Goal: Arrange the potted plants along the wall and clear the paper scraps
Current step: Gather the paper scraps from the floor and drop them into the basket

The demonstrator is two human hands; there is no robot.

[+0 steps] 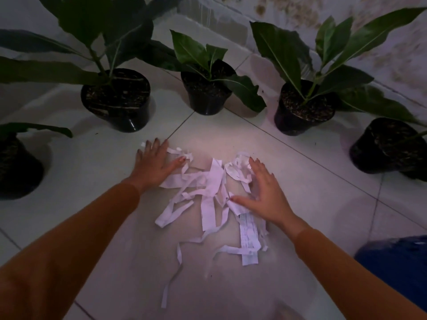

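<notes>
We press both palms flat onto a heap of paper scraps spread on the tiled floor — our left hand rests open on the heap's far left edge, our right hand lies open with splayed fingers on its right side. Neither grips anything. Long strips trail nearer us. Beyond the heap stand black potted plants: a left pot, a middle pot and a right pot in a row near the stained wall. Two more sit further out — a far-left pot and a far-right pot.
</notes>
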